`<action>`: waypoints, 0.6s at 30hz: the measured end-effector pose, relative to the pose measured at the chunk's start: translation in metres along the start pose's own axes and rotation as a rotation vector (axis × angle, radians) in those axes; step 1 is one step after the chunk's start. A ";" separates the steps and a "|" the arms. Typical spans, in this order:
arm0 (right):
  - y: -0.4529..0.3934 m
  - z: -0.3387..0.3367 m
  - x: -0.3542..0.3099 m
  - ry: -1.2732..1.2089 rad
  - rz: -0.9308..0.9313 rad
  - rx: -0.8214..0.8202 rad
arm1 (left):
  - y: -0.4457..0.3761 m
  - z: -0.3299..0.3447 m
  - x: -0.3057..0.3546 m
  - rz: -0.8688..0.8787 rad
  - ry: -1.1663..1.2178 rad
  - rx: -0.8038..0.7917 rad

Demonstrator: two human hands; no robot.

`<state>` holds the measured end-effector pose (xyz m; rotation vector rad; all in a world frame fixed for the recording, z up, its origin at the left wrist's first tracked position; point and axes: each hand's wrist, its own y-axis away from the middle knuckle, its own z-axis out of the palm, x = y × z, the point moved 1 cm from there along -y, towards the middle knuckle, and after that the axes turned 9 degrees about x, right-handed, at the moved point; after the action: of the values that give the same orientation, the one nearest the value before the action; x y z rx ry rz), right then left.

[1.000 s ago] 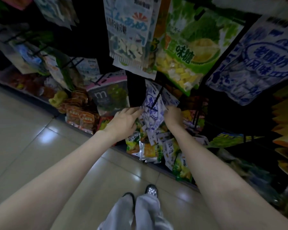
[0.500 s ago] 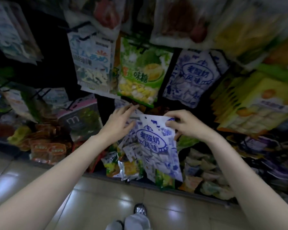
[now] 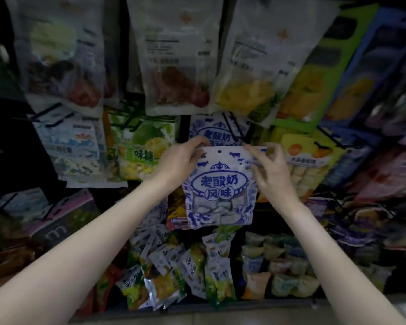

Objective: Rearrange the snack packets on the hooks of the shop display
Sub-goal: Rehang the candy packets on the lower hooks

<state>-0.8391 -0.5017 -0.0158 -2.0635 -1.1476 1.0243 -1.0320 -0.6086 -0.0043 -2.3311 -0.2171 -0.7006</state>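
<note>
Mid-task at frame centre: left hand [image 3: 181,158] and right hand [image 3: 271,170] pinching top corners of blue-and-white packet [image 3: 220,191], hang hole just below black hook [image 3: 238,131], not yet threaded, matching packet [image 3: 212,133] already hung behind.

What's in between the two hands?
In the head view, the blue-and-white yoghurt candy packet: the left hand and right hand pinch its top corners.

I see both my forearms bare right up to the frame's lower corners, with no sleeve showing, and my left hand [image 3: 181,158] and right hand [image 3: 271,171] ungloved, ringless, without watch.
</note>
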 end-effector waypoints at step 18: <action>-0.012 0.002 0.028 0.099 0.181 -0.178 | -0.047 0.036 0.005 0.202 -0.156 0.102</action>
<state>-0.8368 -0.4709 -0.0173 -2.3667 -1.0497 0.9190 -1.0282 -0.5497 0.0027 -2.2711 -0.0825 -0.3996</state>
